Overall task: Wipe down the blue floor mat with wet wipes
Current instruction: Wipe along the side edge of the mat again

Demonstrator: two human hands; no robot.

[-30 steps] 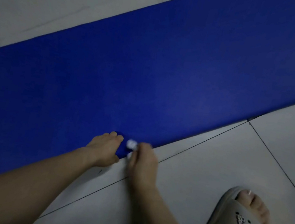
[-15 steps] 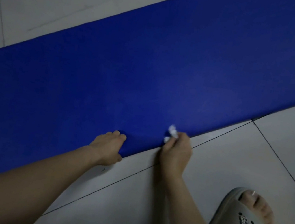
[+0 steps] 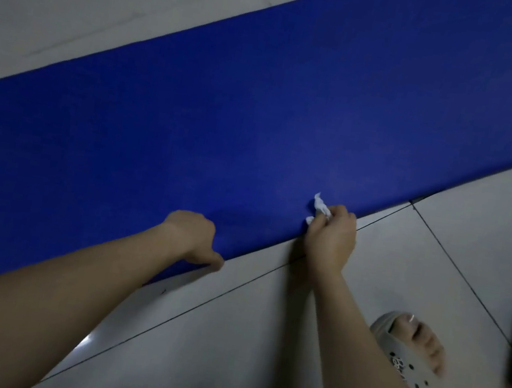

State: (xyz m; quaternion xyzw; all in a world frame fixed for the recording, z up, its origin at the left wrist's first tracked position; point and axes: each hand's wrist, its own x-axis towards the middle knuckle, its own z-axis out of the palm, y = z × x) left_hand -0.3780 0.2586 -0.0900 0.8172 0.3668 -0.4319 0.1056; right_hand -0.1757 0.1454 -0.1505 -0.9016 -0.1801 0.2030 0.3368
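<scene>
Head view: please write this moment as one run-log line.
right hand: pinches wet wipe at blue mat near edge | left hand: rests on mat edge

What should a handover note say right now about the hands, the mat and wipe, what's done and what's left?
Left hand: rests on the near edge of the mat; fingers hidden.
Right hand: pinches a crumpled wipe against that edge, right of the left hand.
Mat: flat on the floor.
Done: no wet marks show, so cannot tell.
To do: probably the edge further along and the wide surface.
</scene>
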